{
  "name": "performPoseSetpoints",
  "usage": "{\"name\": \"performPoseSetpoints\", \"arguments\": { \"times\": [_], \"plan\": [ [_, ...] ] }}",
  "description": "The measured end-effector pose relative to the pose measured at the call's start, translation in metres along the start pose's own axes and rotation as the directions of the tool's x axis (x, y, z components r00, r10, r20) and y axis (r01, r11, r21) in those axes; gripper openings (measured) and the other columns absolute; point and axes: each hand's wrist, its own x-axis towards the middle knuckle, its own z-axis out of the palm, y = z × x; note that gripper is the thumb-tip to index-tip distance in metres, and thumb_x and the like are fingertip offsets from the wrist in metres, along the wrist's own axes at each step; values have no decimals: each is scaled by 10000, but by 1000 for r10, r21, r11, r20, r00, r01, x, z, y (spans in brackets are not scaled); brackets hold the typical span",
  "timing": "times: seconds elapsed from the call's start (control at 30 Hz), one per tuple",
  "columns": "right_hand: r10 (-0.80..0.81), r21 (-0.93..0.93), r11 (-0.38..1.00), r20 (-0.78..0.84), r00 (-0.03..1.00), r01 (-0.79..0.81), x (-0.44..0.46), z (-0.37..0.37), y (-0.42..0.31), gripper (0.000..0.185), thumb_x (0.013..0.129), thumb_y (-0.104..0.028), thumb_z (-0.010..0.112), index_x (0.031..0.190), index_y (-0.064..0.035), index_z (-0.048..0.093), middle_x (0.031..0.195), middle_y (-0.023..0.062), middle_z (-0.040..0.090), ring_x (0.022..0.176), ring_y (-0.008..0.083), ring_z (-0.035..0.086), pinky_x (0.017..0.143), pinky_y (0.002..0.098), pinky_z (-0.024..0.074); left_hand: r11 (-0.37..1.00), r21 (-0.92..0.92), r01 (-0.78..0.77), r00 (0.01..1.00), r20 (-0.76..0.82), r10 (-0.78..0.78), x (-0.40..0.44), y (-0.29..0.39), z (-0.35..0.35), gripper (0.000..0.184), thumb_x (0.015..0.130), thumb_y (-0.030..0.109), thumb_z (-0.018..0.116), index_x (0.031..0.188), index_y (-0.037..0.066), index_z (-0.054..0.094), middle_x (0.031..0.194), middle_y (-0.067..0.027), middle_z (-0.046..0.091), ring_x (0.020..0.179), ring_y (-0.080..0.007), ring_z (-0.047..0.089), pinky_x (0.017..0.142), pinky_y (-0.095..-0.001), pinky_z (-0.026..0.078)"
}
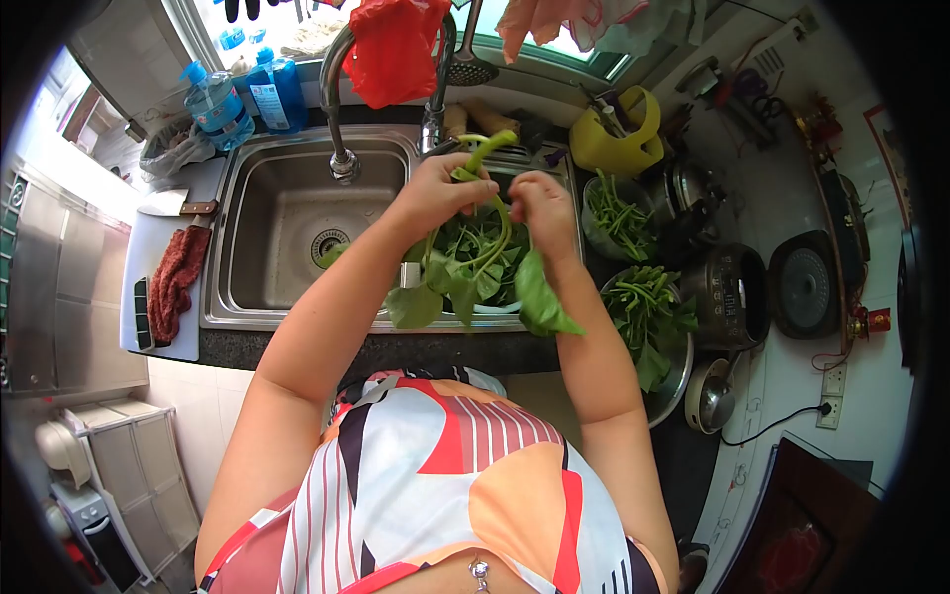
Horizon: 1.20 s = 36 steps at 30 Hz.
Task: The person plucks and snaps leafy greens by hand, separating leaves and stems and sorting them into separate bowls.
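Note:
Over the right sink basin, my left hand (pixel 450 188) is closed on a bunch of green leafy stems (pixel 492 148), whose leaves hang down below it. Close by on the right, my right hand (pixel 541 205) has its fingers pinched together, with a large green leaf (pixel 541 297) hanging beneath it. Below both hands, more leafy greens (pixel 485 247) fill a container in the right basin. To the right of the sink stand a bowl of cut green stems (pixel 616 220) and a metal bowl (pixel 681 371) with stems and leaves.
The left basin (pixel 297 238) lies under a curved faucet (pixel 343 163). A knife (pixel 178 206) and red cloth (pixel 176 282) rest on a white board (pixel 134 297). Blue bottles (pixel 277 94) stand behind. A yellow basket (pixel 618 139) and a cooker (pixel 727 297) are at right.

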Motion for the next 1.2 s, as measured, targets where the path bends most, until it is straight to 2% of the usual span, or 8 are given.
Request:
{"name": "performPoseSetpoints", "arguments": {
  "times": [0.1, 0.33, 0.53, 0.83, 0.93, 1.03, 1.13, 1.2],
  "plan": [
    [257, 257, 940, -95, 962, -226, -5, -12, -10, 162, 905, -197, 514, 843, -63, 582, 612, -23, 487, 492, 55, 445, 480, 187, 406, 989, -125, 80, 996, -39, -86, -2, 3, -8, 166, 784, 161, 683, 852, 49, 581, 680, -3, 567, 556, -65, 510, 489, -187, 367],
    [265, 136, 909, 543, 797, -394, -23, -23, -10, 253, 906, -212, 540, 1029, -3, 611, 687, -48, 481, 536, 22, 415, 491, 169, 337, 939, -325, 112, 993, 65, -96, 1, 1, -16, 189, 782, 191, 692, 829, 41, 586, 667, -13, 563, 550, -82, 507, 478, -208, 374],
    [-99, -204, 964, 318, 943, 170, -25, -2, -7, 201, 877, -155, 545, 1023, -29, 603, 722, -59, 527, 622, 13, 415, 552, 170, 320, 959, -262, 103, 994, -16, -111, 0, -2, -15, 192, 776, 192, 702, 796, 41, 585, 649, -12, 553, 535, -78, 493, 467, -207, 368],
    [33, -464, 884, 194, 980, 62, -19, 0, 6, 215, 860, -214, 465, 789, -36, 562, 682, -6, 558, 662, 85, 530, 592, 238, 402, 997, -70, -26, 987, -161, 15, -2, -3, 1, 187, 762, 179, 717, 780, 51, 582, 627, 3, 544, 518, -61, 477, 464, -191, 356],
    [-218, -652, 718, 122, 968, 244, -23, 7, 4, 202, 851, -187, 435, 746, -52, 542, 625, 3, 507, 587, 101, 477, 551, 234, 370, 995, -87, -51, 980, -194, 33, 0, -8, 5, 200, 765, 199, 712, 758, 46, 584, 604, 5, 542, 498, -65, 468, 454, -203, 359],
    [-31, -67, 997, 36, 999, 33, -18, 8, 21, 168, 846, -160, 423, 732, -69, 506, 576, 2, 435, 526, 123, 404, 514, 249, 334, 950, -311, -10, 972, -226, -64, 1, -10, 7, 199, 790, 213, 688, 744, 51, 582, 599, -3, 550, 486, -85, 483, 449, -212, 369],
    [184, 493, 865, -129, 974, -98, -9, -17, 28, 102, 833, -132, 426, 745, -93, 460, 571, -16, 365, 523, 110, 339, 501, 242, 290, 839, -537, -84, 963, -259, -70, 4, -13, -7, 174, 849, 230, 623, 796, 70, 580, 659, -23, 585, 557, -125, 549, 513, -243, 423],
    [142, 442, 895, -145, 979, -64, -15, -20, 21, 129, 880, -163, 410, 777, -99, 455, 578, -19, 379, 546, 98, 386, 507, 229, 321, 759, -649, -41, 965, -222, -137, 4, -4, -9, 163, 861, 234, 609, 858, 76, 571, 726, -29, 606, 657, -139, 583, 595, -267, 444]
  ]
}}
